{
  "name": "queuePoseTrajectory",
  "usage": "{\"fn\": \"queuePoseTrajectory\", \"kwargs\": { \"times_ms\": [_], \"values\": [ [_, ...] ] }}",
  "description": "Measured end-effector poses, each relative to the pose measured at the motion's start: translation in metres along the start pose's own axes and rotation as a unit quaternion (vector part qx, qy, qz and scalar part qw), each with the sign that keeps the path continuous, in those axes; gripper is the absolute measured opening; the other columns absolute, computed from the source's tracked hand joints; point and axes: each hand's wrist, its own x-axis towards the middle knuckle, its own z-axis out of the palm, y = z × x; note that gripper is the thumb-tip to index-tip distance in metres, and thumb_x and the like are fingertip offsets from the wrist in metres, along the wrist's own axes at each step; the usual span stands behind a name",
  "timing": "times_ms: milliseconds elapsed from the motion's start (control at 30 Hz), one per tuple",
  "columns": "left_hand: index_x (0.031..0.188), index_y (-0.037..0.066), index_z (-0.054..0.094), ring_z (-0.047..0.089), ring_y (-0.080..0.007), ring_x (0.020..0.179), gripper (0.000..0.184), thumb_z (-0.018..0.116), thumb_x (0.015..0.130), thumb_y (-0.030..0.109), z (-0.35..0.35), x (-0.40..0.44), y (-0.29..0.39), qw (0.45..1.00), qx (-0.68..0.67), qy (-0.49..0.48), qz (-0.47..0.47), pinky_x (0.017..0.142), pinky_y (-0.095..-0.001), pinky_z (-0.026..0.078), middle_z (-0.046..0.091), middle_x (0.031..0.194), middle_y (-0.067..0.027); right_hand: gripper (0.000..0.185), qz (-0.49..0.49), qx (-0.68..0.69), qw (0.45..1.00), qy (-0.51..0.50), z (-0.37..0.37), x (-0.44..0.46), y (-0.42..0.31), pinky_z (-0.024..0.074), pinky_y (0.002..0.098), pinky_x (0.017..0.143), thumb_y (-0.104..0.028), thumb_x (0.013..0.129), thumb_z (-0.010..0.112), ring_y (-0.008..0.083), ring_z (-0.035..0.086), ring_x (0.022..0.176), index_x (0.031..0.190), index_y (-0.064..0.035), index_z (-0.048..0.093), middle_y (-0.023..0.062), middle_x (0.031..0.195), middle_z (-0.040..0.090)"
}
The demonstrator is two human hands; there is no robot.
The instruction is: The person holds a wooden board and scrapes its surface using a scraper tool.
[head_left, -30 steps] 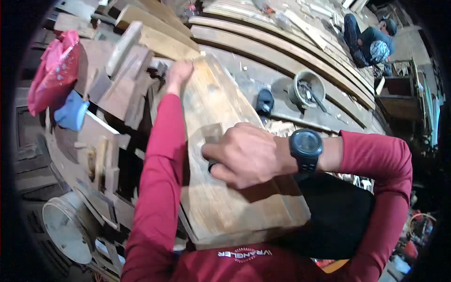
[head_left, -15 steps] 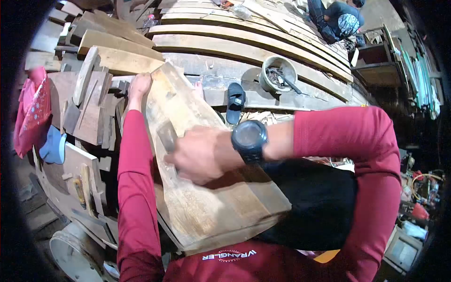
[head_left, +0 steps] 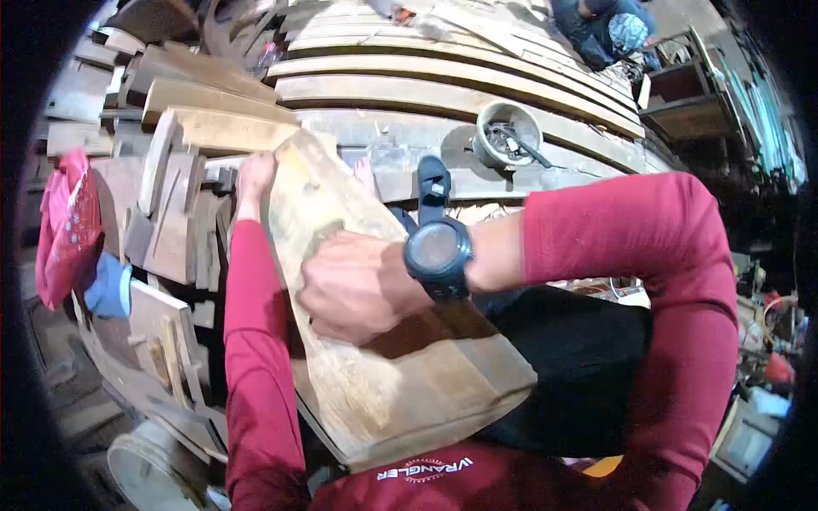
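A thick, pale wooden board [head_left: 392,383] slants from near my chest to the far left, tilted and partly in the shadow of my right arm. At its far left edge my left hand [head_left: 256,175] is closed around the side. My right hand [head_left: 362,285] is a fist low over the board's middle, a dark watch on its wrist. From under its knuckles sticks out a small, flat, greyish piece [head_left: 326,229]; most of it is hidden in the fingers, and I cannot make out its exact kind.
Stacked planks [head_left: 221,128] and offcuts crowd the left, with a pink bag [head_left: 66,230] hanging there. Ahead lie long timber slats [head_left: 460,94], a bucket [head_left: 486,149] with dark bits in it and a black sandal [head_left: 433,180]. Another person [head_left: 601,34] crouches at the far right.
My right hand has shifted slightly along the board, still closed on the flat piece, which shows less now. The left hand keeps its hold. The whole view has tilted a little.
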Motion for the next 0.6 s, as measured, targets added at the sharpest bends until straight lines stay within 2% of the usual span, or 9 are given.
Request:
{"fn": "queuePoseTrajectory", "kwargs": {
  "times_ms": [167,200,233,267,333,367,433,500,600],
  "values": [
    [0.114,-0.001,0.069,0.058,-0.0462,0.120,0.053,0.037,0.095,0.036,-0.013,-0.010,0.015,1.000,0.014,-0.019,-0.017,0.103,-0.0514,0.045,0.061,0.124,-0.0287,0.028,0.109,0.003,0.986,-0.123,-0.001,0.001,-0.006,0.0558,0.0497,0.076,-0.024,0.079,0.064,0.0428,0.069,0.075,0.081,0.0035,0.067,0.0249,0.071,0.067],
    [0.114,0.000,0.070,0.057,-0.0450,0.121,0.053,0.037,0.096,0.037,-0.025,-0.028,0.032,0.997,-0.038,0.017,-0.061,0.104,-0.0512,0.044,0.062,0.124,-0.0283,0.029,0.101,-0.004,0.985,-0.140,0.011,0.000,0.020,0.0558,0.0489,0.074,-0.025,0.079,0.065,0.0424,0.069,0.075,0.087,0.0037,0.067,0.0251,0.075,0.068],
    [0.115,0.003,0.071,0.058,-0.0442,0.121,0.052,0.038,0.096,0.037,-0.033,-0.033,0.040,0.996,-0.048,0.011,-0.070,0.104,-0.0506,0.045,0.062,0.124,-0.0281,0.027,0.010,-0.055,0.998,-0.008,0.029,-0.010,0.039,0.0550,0.0487,0.069,-0.024,0.080,0.065,0.0409,0.069,0.072,0.084,0.0028,0.066,0.0253,0.073,0.067],
    [0.112,0.001,0.070,0.058,-0.0460,0.119,0.050,0.037,0.095,0.035,-0.038,-0.039,0.048,0.996,-0.058,0.028,-0.059,0.102,-0.0523,0.045,0.062,0.123,-0.0289,0.025,0.019,-0.040,0.999,-0.006,0.022,-0.010,0.032,0.0545,0.0488,0.066,-0.023,0.080,0.064,0.0404,0.068,0.070,0.080,0.0023,0.065,0.0251,0.071,0.066],
    [0.109,0.001,0.070,0.058,-0.0478,0.117,0.049,0.037,0.095,0.034,-0.028,-0.029,0.033,0.997,-0.053,0.036,-0.047,0.101,-0.0535,0.045,0.062,0.121,-0.0289,0.024,0.056,0.008,0.996,-0.066,-0.007,0.006,-0.004,0.0533,0.0496,0.061,-0.022,0.082,0.062,0.0403,0.067,0.065,0.075,0.0008,0.065,0.0241,0.064,0.063],
    [0.109,0.001,0.070,0.058,-0.0478,0.116,0.050,0.037,0.095,0.036,-0.013,-0.018,0.018,0.998,-0.042,0.028,-0.046,0.101,-0.0529,0.045,0.063,0.121,-0.0282,0.027,0.016,0.012,0.999,-0.048,-0.012,0.008,-0.017,0.0544,0.0490,0.062,-0.025,0.083,0.062,0.0421,0.066,0.063,0.077,0.0014,0.066,0.0226,0.062,0.063],
    [0.124,0.006,0.068,0.055,-0.0442,0.125,0.053,0.040,0.094,0.040,-0.033,-0.029,0.033,0.992,-0.070,-0.035,-0.097,0.106,-0.0501,0.044,0.058,0.136,-0.0256,0.030,0.046,0.026,0.996,-0.066,-0.022,0.008,-0.038,0.0559,0.0491,0.064,-0.027,0.083,0.062,0.0437,0.066,0.064,0.082,0.0030,0.067,0.0231,0.065,0.064],
    [0.123,0.007,0.069,0.057,-0.0435,0.124,0.053,0.041,0.095,0.041,-0.014,-0.016,0.020,0.995,-0.051,-0.011,-0.090,0.106,-0.0505,0.044,0.059,0.135,-0.0248,0.031,0.097,0.028,0.985,-0.142,-0.015,0.005,-0.018,0.0565,0.0490,0.069,-0.025,0.082,0.065,0.0445,0.067,0.071,0.092,0.0042,0.064,0.0258,0.073,0.066],
    [0.122,0.008,0.070,0.057,-0.0414,0.125,0.053,0.040,0.096,0.043,-0.021,-0.019,0.029,0.991,-0.073,-0.012,-0.112,0.107,-0.0496,0.044,0.061,0.133,-0.0221,0.025,0.060,0.002,0.993,-0.104,0.006,-0.004,0.019,0.0545,0.0506,0.066,-0.022,0.084,0.064,0.0428,0.067,0.071,0.084,0.0028,0.062,0.0241,0.071,0.065]
  ]
}}
